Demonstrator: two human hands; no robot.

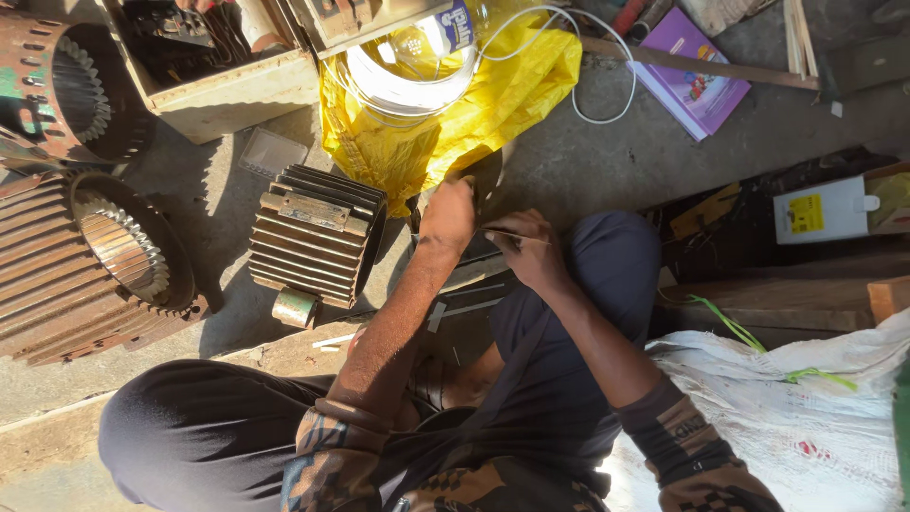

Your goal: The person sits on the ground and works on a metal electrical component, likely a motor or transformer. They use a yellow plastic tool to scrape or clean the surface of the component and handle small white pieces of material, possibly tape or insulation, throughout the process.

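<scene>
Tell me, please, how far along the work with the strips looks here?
Done: several cut strips lie below the hands. In hand: the left hand and right hand hold a dark sheet and a thin strip. Left: the finned motor housing sits untouched beside them.

A finned motor housing point(315, 234) sits on the floor point(607, 152) left of my left hand point(447, 214). Two bigger housings point(90, 265) lie farther left. A wire coil point(408, 81) rests on a bag point(455, 123) ahead; a book point(690, 71) lies to its right.
</scene>
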